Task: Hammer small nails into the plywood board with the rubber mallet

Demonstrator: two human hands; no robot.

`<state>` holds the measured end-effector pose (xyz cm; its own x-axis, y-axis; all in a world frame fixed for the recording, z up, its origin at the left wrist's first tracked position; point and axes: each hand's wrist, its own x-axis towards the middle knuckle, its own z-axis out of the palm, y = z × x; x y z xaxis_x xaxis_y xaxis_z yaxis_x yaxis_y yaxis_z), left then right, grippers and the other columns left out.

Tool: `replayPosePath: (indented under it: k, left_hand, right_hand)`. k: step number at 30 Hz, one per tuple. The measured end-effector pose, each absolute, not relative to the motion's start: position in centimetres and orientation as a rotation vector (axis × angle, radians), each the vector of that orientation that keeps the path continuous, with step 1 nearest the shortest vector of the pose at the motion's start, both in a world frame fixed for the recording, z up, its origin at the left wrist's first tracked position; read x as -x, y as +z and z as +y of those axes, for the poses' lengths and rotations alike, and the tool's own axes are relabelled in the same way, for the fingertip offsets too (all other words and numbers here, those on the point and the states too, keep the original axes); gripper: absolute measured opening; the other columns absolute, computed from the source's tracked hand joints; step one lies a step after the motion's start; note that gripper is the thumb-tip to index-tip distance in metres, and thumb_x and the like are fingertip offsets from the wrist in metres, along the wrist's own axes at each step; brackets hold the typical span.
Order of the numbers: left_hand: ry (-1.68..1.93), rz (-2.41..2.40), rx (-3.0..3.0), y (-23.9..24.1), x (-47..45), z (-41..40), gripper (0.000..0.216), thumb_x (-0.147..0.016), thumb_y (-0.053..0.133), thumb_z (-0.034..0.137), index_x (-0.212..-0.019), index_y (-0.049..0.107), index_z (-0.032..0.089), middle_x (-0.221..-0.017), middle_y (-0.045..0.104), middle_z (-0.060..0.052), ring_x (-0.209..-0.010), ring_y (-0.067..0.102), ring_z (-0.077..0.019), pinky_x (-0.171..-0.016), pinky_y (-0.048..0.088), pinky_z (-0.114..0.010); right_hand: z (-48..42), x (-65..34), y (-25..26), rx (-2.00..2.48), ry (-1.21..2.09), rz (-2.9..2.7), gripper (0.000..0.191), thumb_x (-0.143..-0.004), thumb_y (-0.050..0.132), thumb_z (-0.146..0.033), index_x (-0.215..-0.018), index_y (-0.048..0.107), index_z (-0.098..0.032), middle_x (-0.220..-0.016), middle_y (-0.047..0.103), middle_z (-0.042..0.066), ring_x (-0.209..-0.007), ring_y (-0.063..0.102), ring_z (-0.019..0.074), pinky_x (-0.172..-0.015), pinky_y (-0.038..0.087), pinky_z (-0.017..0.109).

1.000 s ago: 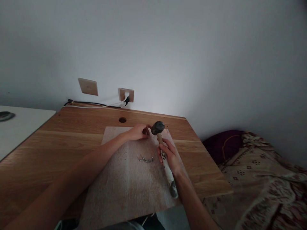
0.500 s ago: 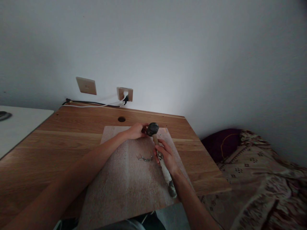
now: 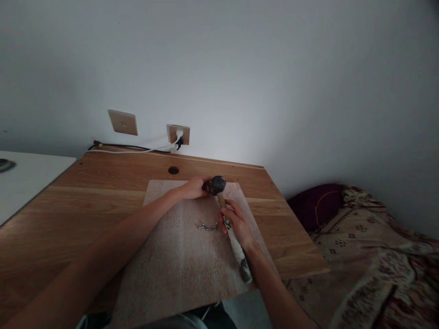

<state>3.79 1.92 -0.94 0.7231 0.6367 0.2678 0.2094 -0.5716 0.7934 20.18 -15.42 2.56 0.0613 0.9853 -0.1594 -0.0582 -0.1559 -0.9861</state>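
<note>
My right hand (image 3: 240,224) is wrapped round the handle of a hammer (image 3: 236,249) with a dark head and a worn, white-stained wooden handle. The head is up by the far end of a pale wooden board (image 3: 171,256), and the handle slants back towards me. Right beside the hammer head, my left hand (image 3: 195,187) is closed low over the board. Its fingertips are behind the head, so what they pinch is hidden. Several small metal nails (image 3: 208,227) lie in a loose cluster on the board, left of my right hand.
Beneath the board is a wooden desk (image 3: 85,198) with a round cable hole (image 3: 173,170). Cables (image 3: 137,148) run along its back edge to a wall socket (image 3: 179,135). A white surface (image 3: 30,178) adjoins at left; a bed with patterned cloth (image 3: 353,256) is at right.
Hardly anything differs. The hammer head has shifted very slightly left, and both hands keep their places.
</note>
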Motion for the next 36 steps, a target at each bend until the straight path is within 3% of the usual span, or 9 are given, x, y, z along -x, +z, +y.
replayPosePath:
  k: [15, 20, 27, 36]
  left_hand:
    - [0.627, 0.642, -2.19, -0.1, -3.7, 1.6, 0.048, -0.077, 0.072, 0.025, -0.124, 0.065, 0.015, -0.094, 0.075, -0.004, -0.079, 0.068, -0.0191, -0.07, 0.048, -0.026]
    - [0.526, 0.721, -2.413, 3.3, -2.7, 1.4, 0.035, -0.07, 0.072, 0.018, -0.104, 0.067, 0.014, -0.094, 0.071, -0.006, -0.079, 0.065, -0.02, -0.067, 0.045, -0.026]
    - [0.084, 0.456, -2.605, 8.2, -4.0, -4.6, 0.013, -0.082, 0.07, 0.031, -0.085, 0.069, 0.019, -0.072, 0.066, -0.002, -0.062, 0.058, -0.018, -0.059, 0.039, -0.03]
    - [0.108, 0.347, -2.625, 6.7, -5.4, -7.4, 0.023, -0.073, 0.075, 0.022, -0.096, 0.074, 0.025, -0.063, 0.062, 0.001, -0.056, 0.053, -0.0189, -0.061, 0.041, -0.032]
  right_hand:
    - [-15.4, -20.4, 2.6, 1.31, 1.299, -1.024, 0.038, -0.074, 0.068, -0.045, -0.103, 0.057, -0.022, -0.06, 0.058, -0.006, -0.036, 0.046, 0.0109, -0.032, 0.032, 0.023]
    - [-15.2, -20.4, 2.8, 1.327, 1.279, -1.013, 0.041, -0.073, 0.068, -0.045, -0.104, 0.057, -0.022, -0.058, 0.058, -0.007, -0.036, 0.046, 0.0113, -0.032, 0.032, 0.024]
    - [-15.1, -20.9, 2.7, 1.319, 1.155, -0.95, 0.039, -0.071, 0.069, -0.047, -0.098, 0.058, -0.022, -0.054, 0.057, -0.007, -0.036, 0.046, 0.0117, -0.033, 0.034, 0.024]
    - [-14.9, -21.9, 2.1, 1.311, 1.116, -0.847, 0.039, -0.071, 0.071, -0.046, -0.101, 0.06, -0.022, -0.053, 0.055, -0.008, -0.037, 0.047, 0.0126, -0.034, 0.033, 0.024]
